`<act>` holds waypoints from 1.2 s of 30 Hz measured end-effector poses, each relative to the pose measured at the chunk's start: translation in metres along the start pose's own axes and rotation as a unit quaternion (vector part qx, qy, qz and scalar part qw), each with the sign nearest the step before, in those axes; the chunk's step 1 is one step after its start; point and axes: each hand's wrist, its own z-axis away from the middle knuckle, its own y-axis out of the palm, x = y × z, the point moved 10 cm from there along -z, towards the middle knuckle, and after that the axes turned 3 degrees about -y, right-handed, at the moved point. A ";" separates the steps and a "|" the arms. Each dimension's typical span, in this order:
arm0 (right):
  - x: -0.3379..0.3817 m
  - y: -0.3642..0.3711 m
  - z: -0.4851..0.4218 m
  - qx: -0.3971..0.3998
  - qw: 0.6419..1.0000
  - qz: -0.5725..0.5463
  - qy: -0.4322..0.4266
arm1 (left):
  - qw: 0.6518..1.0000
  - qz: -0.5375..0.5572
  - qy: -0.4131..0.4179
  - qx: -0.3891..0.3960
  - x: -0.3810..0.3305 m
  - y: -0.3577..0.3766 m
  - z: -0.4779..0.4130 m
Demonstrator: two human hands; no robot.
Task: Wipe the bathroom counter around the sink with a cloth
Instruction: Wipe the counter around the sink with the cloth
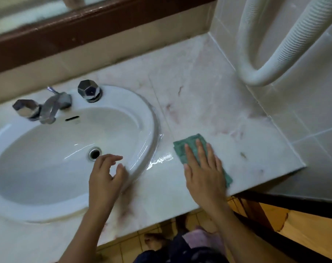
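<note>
A green cloth [182, 149] lies flat on the pale marble counter [208, 103] just right of the white oval sink [148, 118]. My right hand [205, 171] presses down on the cloth with fingers spread, covering most of it. My left hand [106, 175] rests on the sink's front right rim, fingers loosely curled and holding nothing. A wet streak [159, 160] shines on the counter between the sink rim and the cloth.
Two chrome tap knobs [89, 91] and a spout [53, 107] stand at the sink's back. A white ribbed hose [271, 61] hangs against the tiled right wall. The counter ends at a corner [301, 165] on the right. Reddish marks [172, 114] dot the marble.
</note>
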 end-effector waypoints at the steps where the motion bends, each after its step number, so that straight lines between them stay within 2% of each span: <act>1: -0.020 -0.005 -0.013 -0.005 0.999 0.012 0.033 | 1.000 -0.009 -0.010 -0.001 0.012 -0.008 0.009; 5: -0.054 -0.021 -0.085 -0.029 0.993 0.001 0.112 | 0.994 -0.099 -0.023 -0.024 0.048 -0.034 0.045; 9: -0.023 -0.017 -0.120 -0.014 0.996 -0.003 0.087 | 0.991 -0.113 -0.054 -0.053 0.071 -0.049 0.073; 14: 0.044 0.001 -0.063 -0.012 1.000 0.008 0.002 | 0.996 -0.086 -0.011 -0.030 0.080 -0.054 0.084; 18: 0.088 0.020 0.002 -0.008 1.000 0.003 0.015 | 0.996 -0.084 0.009 -0.019 0.088 -0.058 0.091; 21: 0.117 0.036 0.044 0.004 1.000 0.001 0.025 | 0.997 -0.049 0.013 -0.052 0.106 -0.081 0.106; 26: 0.177 0.057 0.093 0.007 0.999 0.002 0.041 | 0.992 0.006 -0.032 -0.126 0.182 -0.145 0.146; 29: 0.217 0.071 0.116 0.019 0.999 0.007 0.042 | 0.982 0.024 -0.087 -0.168 0.259 -0.188 0.173; 36: 0.337 0.106 0.163 0.027 0.997 0.026 -0.062 | 0.961 -0.024 -0.150 -0.230 0.383 -0.271 0.198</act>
